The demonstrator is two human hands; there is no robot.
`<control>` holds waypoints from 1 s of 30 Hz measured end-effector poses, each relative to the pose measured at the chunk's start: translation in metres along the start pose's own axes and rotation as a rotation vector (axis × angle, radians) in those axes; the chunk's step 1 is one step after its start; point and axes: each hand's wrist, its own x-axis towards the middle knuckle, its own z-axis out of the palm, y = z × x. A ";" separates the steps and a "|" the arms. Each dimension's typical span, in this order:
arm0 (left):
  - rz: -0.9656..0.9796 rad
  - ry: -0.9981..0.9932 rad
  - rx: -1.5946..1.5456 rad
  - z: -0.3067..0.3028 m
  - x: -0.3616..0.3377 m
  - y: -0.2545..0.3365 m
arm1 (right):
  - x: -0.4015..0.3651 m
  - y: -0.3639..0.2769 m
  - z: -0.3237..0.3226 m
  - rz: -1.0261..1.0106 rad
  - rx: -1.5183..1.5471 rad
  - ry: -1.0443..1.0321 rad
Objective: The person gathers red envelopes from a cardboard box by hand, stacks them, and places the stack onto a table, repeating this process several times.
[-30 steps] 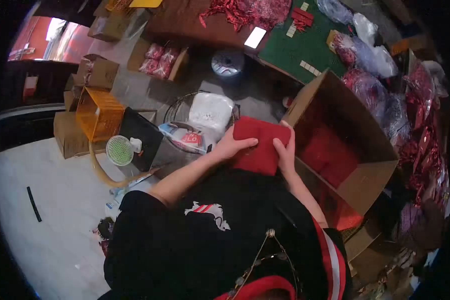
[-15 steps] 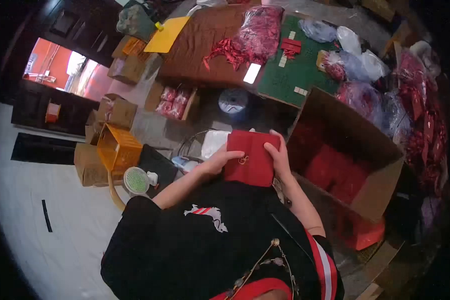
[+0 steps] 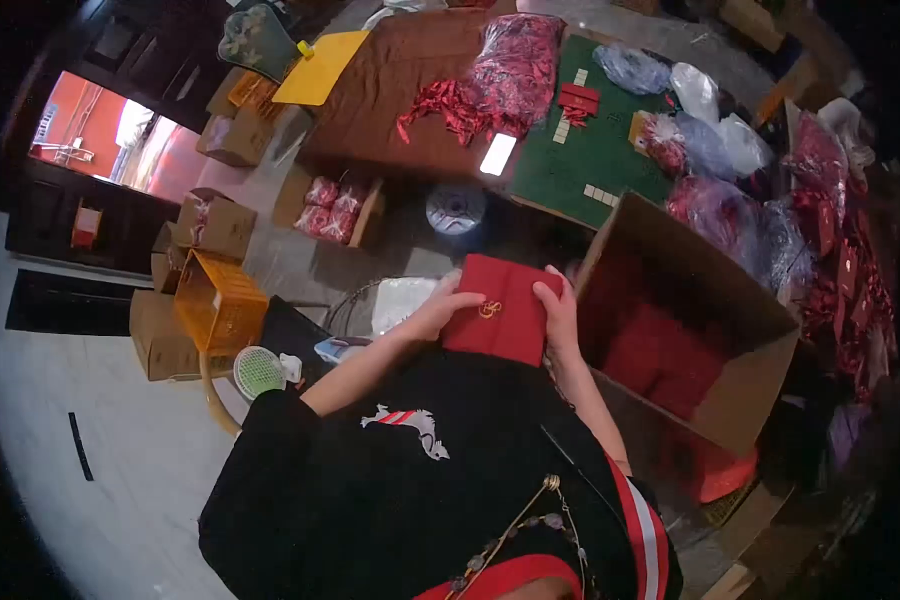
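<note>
A flat red piece (image 3: pixel 510 325) with a small gold emblem is held up in front of my chest. My left hand (image 3: pixel 444 308) grips its left edge, the thumb lying on the front near the emblem. At the upper right edge, my right hand (image 3: pixel 559 306) holds it with the thumb on the front face and the fingers behind. To the right of it stands a large open cardboard box (image 3: pixel 745 395) with red material (image 3: pixel 665 350) inside.
Ahead are a brown-covered table (image 3: pixel 370 120) and a green board (image 3: pixel 550 165) with red items and a lit phone (image 3: pixel 498 154). An orange crate (image 3: pixel 220 310) and a green-meshed round object (image 3: pixel 258 371) stand at left. Plastic-wrapped red bundles (image 3: pixel 715 215) lie at right.
The view has shifted slightly, so the surroundings sit a little further left. Both hands still hold the red piece, which is tilted slightly more.
</note>
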 end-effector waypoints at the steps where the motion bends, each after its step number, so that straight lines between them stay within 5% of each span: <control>1: 0.021 0.028 0.130 -0.010 0.004 -0.002 | 0.006 0.000 0.008 0.000 -0.046 -0.020; 6: 0.006 -0.106 0.197 -0.081 0.022 0.023 | 0.068 0.015 0.054 0.058 -0.118 -0.115; 12: 0.056 0.084 -0.178 -0.199 0.067 0.051 | 0.190 0.056 0.149 0.202 -0.144 -0.210; 13: 0.075 0.067 -0.218 -0.231 0.083 0.051 | 0.219 0.074 0.160 0.171 -0.135 -0.251; 15: 0.056 0.140 -0.235 -0.293 0.112 0.071 | 0.275 0.100 0.183 0.437 0.165 -0.261; 16: 0.145 0.196 -0.356 -0.321 0.127 0.089 | 0.291 0.095 0.206 0.553 0.091 -0.191; 17: 0.066 0.259 -0.362 -0.375 0.153 0.088 | 0.330 0.131 0.184 0.510 -0.063 -0.093; 18: 0.145 0.292 -0.475 -0.410 0.169 0.103 | 0.339 0.133 0.211 0.366 -0.053 -0.046; 20: 0.275 0.505 -0.547 -0.479 0.206 0.139 | 0.372 0.166 0.210 0.409 0.010 -0.024; 21: 0.318 0.555 -0.602 -0.536 0.233 0.144 | 0.391 0.178 0.211 0.655 -0.159 0.065; 22: 0.356 0.603 -0.661 -0.586 0.259 0.144 | 0.397 0.186 0.218 0.692 -0.107 0.027; 23: 0.409 0.750 -0.753 -0.589 0.258 0.207 | 0.405 0.192 0.229 0.724 -0.054 -0.012; 26: 0.303 0.812 -0.797 -0.758 0.329 0.187 | 0.414 0.204 0.264 0.798 -0.415 0.103; 28: 0.542 0.894 -0.851 -0.794 0.358 0.215 | 0.412 0.218 0.257 0.779 -0.438 0.141; 30: 0.450 0.849 -0.975 -0.873 0.395 0.196 | 0.414 0.217 0.263 0.811 -0.475 0.219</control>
